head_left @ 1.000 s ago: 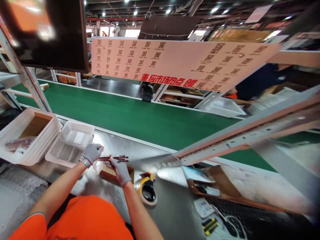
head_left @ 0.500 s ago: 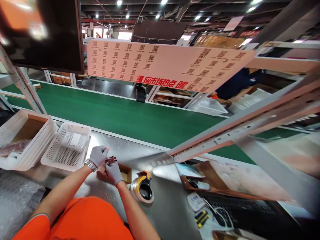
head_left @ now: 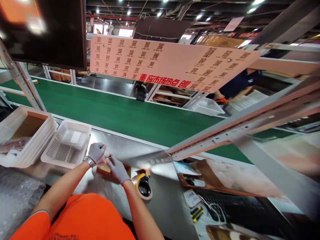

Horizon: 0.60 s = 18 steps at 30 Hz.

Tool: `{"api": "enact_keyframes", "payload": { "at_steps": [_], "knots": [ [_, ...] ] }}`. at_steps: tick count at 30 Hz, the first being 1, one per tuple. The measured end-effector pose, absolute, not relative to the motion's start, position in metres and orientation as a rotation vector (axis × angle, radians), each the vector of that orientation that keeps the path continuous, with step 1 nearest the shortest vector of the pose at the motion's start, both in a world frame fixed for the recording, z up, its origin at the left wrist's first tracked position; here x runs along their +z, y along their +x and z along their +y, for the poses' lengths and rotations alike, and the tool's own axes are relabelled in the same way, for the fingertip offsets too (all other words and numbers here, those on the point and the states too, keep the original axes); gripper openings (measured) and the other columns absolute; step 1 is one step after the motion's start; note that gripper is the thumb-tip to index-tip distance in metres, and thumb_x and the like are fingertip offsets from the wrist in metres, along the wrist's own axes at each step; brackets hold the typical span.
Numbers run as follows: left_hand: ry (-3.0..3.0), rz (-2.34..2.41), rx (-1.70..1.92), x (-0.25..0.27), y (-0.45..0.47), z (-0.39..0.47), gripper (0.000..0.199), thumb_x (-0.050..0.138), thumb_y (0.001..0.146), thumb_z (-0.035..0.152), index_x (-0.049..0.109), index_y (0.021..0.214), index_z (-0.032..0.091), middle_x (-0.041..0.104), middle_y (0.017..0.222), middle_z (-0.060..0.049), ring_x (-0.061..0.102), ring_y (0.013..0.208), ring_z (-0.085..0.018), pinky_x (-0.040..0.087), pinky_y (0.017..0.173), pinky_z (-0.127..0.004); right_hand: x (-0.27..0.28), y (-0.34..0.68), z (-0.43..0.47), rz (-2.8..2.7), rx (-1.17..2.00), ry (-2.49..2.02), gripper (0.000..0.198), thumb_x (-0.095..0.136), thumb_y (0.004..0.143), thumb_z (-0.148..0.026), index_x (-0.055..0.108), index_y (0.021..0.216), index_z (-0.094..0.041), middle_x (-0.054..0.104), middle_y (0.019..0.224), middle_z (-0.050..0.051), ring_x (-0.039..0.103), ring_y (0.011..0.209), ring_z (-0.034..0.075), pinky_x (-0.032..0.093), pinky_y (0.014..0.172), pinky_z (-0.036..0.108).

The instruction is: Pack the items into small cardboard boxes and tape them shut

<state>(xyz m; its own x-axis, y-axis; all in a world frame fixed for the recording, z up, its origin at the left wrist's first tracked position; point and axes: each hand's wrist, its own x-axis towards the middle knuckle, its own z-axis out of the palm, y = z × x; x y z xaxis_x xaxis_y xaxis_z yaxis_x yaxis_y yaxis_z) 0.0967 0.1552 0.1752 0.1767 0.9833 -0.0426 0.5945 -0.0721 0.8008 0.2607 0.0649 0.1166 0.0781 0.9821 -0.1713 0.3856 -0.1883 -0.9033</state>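
Observation:
In grey gloves, both my hands are over the metal bench. My left hand (head_left: pixel 97 152) is closed, pinching a thin, see-through pinkish plastic bag (head_left: pixel 105 155). On the bag's right side the fingers of my right hand (head_left: pixel 117 169) are pinched together at its edge; a small dark spot shows at the fingertips, too small to name. Just beneath the hands sits an open brown cardboard box (head_left: pixel 107 171), partly covered by my right hand. To the right of that box stands a yellow and black tape dispenser (head_left: pixel 143 183).
An empty white perforated basket (head_left: pixel 66 143) is left of my hands, beside stacked white baskets (head_left: pixel 32 150). Bubble wrap (head_left: pixel 20 196) lies front left. Beyond the bench runs a green conveyor belt (head_left: pixel 112 111). A slanting metal post (head_left: pixel 212 130), keyboard (head_left: pixel 240 206) and cables are at right.
My right hand has shifted slightly right and its spread fingers have closed into a pinch. The plastic between the hands and the box below now show more clearly.

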Motion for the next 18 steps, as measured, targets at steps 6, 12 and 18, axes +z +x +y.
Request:
{"api": "enact_keyframes", "payload": {
  "at_steps": [6,12,18],
  "knots": [
    [1.778,1.483,0.69,0.181,0.106,0.152,0.03,0.065,0.104,0.027,0.086,0.084,0.019,0.087,0.089,-0.006,0.074,0.084,-0.018,0.046,0.073,-0.026,0.12,0.282,0.055,-1.134,1.163,-1.715,0.084,0.035,0.101,-0.084,0.079,0.133,-0.02,0.088,0.113,0.015,0.074,0.062,0.022,0.055,0.055,0.034],
    [1.89,1.361,0.603,0.177,0.146,0.141,0.033,0.065,0.107,0.033,0.091,0.092,0.018,0.089,0.094,-0.008,0.078,0.089,-0.02,0.045,0.075,-0.028,0.109,0.292,0.033,-1.358,0.299,-2.075,0.072,0.08,0.085,-0.065,0.074,0.139,-0.018,0.08,0.136,0.02,0.08,0.102,0.032,0.057,0.079,0.036],
    [1.94,1.123,0.517,0.161,0.18,0.131,0.038,0.063,0.106,0.039,0.092,0.114,0.017,0.088,0.091,-0.007,0.077,0.085,-0.02,0.05,0.074,-0.027,0.089,0.325,0.041,-1.486,0.49,-2.07,0.03,0.056,0.096,-0.027,0.083,0.106,-0.02,0.082,0.11,0.012,0.075,0.094,0.025,0.056,0.082,0.032]
  ]
}}
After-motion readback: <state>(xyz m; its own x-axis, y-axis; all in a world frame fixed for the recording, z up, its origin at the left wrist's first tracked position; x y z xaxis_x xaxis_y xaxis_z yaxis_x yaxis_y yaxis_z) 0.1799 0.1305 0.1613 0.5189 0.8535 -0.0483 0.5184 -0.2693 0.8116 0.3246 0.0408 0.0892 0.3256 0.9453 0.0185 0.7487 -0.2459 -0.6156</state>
